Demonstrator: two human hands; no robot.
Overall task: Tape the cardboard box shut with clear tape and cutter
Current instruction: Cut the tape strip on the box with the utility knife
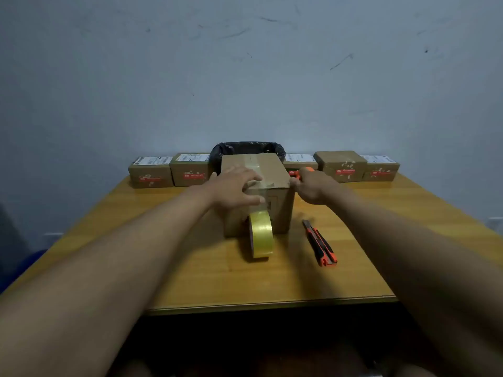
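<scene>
Our left hand (236,186) lies flat, fingers spread, on the brown cardboard box (258,191) at table (190,268) centre; glossy clear tape crosses its lid. The tape roll (260,233) stands against its front. Our right hand (313,186) grips an orange cutter (299,172) at the box's right edge.

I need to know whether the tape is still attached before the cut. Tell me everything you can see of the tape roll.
The tape roll is clear tape that looks yellowish, wound on a core. It stands on edge on the wooden table against the near face of the cardboard box. A strip seems to run from it up that face under the left hand. Neither hand grips the roll.
</scene>
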